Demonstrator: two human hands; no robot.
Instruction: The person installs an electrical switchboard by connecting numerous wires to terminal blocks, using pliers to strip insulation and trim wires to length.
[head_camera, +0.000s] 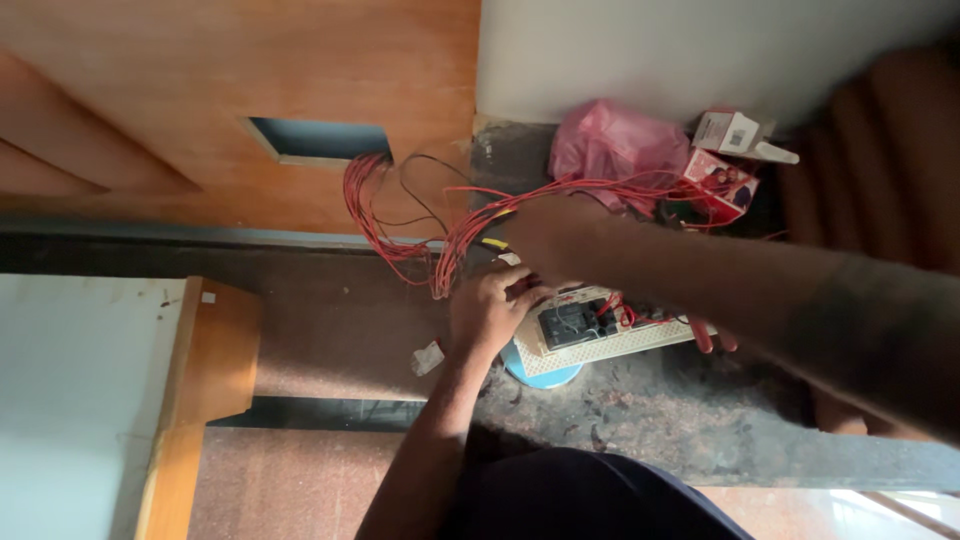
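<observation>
Looking down from the head camera, there's a cream switch plate (610, 335) lying face down on a dark, speckled stone ledge (680, 410), a flat rectangle with a perforated-looking rim and dark blocky switch backs in the middle, and it's sitting partly over a round light-blue disc (540, 372). A bundle of thin red wires (400, 230) is looping out of a rectangular cut-out (320, 140) in a smooth orange-brown plywood panel (200, 100) and trailing across to the plate, with a couple of black strands mixed in. The left hand (490, 310) is coming up from below with the wrist bent, knuckles up, fingers curling down and pinching at the wires right at the plate's left end, so it's grasping there, though exactly which strand is too small to tell. The right hand (545, 235) is reaching in from the right on a long forearm, in shadow and slightly blurred; it's sitting over the wire bundle just above the plate, and I can't tell whether it's clenched or loose. Behind it, a crumpled pink plastic bag (615, 145) and two small cardboard boxes (725, 150) are resting against a pale wall (700, 50).
</observation>
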